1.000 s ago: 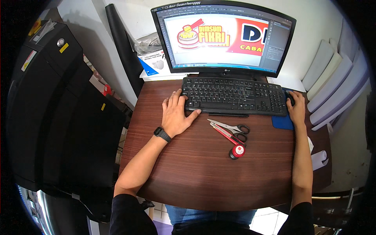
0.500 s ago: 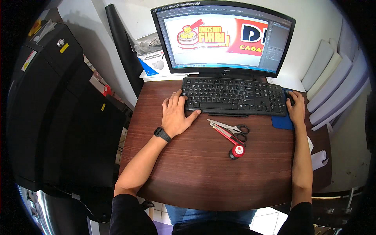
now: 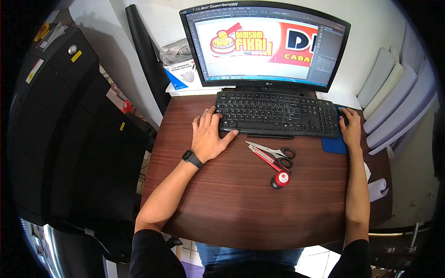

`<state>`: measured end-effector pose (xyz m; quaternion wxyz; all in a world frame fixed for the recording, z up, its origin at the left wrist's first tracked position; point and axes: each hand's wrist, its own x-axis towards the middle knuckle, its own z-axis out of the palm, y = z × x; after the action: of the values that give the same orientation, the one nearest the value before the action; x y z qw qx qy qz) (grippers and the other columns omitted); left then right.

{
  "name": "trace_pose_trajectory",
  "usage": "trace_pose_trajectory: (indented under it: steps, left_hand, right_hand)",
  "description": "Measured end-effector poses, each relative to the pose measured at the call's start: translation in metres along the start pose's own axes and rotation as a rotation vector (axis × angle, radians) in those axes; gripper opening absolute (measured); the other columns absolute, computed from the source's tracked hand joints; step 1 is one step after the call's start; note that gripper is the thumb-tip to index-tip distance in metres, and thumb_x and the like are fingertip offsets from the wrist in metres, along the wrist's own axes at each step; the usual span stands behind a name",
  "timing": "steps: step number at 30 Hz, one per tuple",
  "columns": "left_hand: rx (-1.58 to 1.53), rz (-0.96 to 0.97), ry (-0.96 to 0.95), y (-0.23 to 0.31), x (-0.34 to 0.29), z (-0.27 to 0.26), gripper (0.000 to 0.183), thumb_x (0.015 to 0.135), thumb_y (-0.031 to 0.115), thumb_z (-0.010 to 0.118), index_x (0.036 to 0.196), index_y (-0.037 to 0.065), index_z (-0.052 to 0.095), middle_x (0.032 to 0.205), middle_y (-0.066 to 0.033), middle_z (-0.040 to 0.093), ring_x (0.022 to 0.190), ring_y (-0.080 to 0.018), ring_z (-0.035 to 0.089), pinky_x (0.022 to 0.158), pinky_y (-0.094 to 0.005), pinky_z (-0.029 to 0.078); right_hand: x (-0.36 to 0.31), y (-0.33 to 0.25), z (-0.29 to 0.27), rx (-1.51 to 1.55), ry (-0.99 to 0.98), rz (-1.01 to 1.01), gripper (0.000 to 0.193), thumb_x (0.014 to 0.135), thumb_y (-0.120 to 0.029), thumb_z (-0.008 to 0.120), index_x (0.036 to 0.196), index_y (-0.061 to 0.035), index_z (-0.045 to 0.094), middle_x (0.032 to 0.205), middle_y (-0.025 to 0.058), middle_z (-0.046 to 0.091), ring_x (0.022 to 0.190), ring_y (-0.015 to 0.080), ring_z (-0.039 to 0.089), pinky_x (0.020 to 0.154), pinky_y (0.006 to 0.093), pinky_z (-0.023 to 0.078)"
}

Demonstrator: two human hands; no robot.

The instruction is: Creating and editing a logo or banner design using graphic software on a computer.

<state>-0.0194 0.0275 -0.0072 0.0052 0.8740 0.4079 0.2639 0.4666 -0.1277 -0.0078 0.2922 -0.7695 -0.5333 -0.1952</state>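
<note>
My left hand (image 3: 207,134) lies spread at the left end of a black keyboard (image 3: 273,113), its fingertips at the edge keys and its thumb along the front edge. A black digital watch (image 3: 192,158) is strapped round that wrist. At the keyboard's right end, my right hand (image 3: 351,128) is wrapped over a dark computer mouse (image 3: 343,116), mostly hidden under the fingers, on a blue mouse pad (image 3: 333,145). Behind the keyboard stands a monitor (image 3: 266,46) showing a design program with a yellow-and-red food logo and a red banner.
Scissors (image 3: 271,150) with black handles, a red cutter knife (image 3: 265,160) and a round red-and-black stamp (image 3: 280,179) lie on the brown desk (image 3: 222,204). A face mask box (image 3: 183,76) sits behind left. Rolled sheets (image 3: 394,92) lean at right; a large black machine (image 3: 60,134) stands left.
Both hands keep their places on the keyboard and mouse. On the screen, a small mark near the logo's lower edge differs slightly; the desk items have not moved.
</note>
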Motion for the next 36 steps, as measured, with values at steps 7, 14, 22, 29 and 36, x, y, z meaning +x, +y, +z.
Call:
trace_pose_trajectory:
  steps: [7,14,22,29,36]
  left_hand:
    - [-0.008,-0.005,-0.004,0.000,0.000,0.001,0.070,0.089,0.052,0.072,0.129,-0.003,0.054,0.150,-0.0269,0.044,0.140,-0.0397,0.041,0.117,-0.0554,0.024]
    - [-0.052,-0.034,-0.047,0.002,0.002,-0.003,0.074,0.089,0.056,0.069,0.130,-0.003,0.055,0.153,-0.0277,0.041,0.145,-0.0417,0.034,0.119,-0.0556,0.022]
    - [-0.020,-0.008,-0.006,0.001,0.000,0.000,0.071,0.089,0.053,0.071,0.130,-0.002,0.053,0.150,-0.0271,0.044,0.140,-0.0398,0.041,0.117,-0.0561,0.023]
    - [-0.011,-0.006,0.003,0.001,0.000,0.000,0.070,0.089,0.052,0.072,0.130,-0.001,0.053,0.150,-0.0281,0.044,0.140,-0.0404,0.041,0.117,-0.0565,0.024]
    - [-0.022,-0.010,-0.002,0.004,0.001,0.000,0.068,0.088,0.051,0.072,0.129,-0.001,0.053,0.150,-0.0276,0.044,0.139,-0.0404,0.042,0.117,-0.0568,0.025]
  right_hand:
    - [0.000,0.001,0.000,0.003,0.003,-0.011,0.034,0.093,-0.015,0.068,0.126,-0.0074,0.070,0.130,0.0172,0.063,0.123,0.0371,0.057,0.105,0.0444,0.046]
    - [0.000,-0.001,-0.001,0.003,-0.001,0.010,0.033,0.095,-0.015,0.067,0.127,-0.0083,0.070,0.131,0.0172,0.062,0.123,0.0368,0.057,0.105,0.0445,0.046]
    - [0.000,-0.001,0.000,0.008,-0.016,0.021,0.035,0.096,-0.016,0.067,0.129,-0.0071,0.068,0.134,0.0177,0.061,0.126,0.0370,0.055,0.107,0.0441,0.045]
    - [0.000,-0.001,-0.001,0.010,-0.020,0.028,0.036,0.096,-0.019,0.067,0.130,-0.0073,0.067,0.137,0.0179,0.060,0.128,0.0373,0.054,0.107,0.0443,0.046]
    - [0.000,-0.008,-0.004,0.007,-0.024,0.047,0.036,0.097,-0.019,0.066,0.131,-0.0077,0.067,0.143,0.0181,0.057,0.131,0.0376,0.053,0.108,0.0454,0.045]
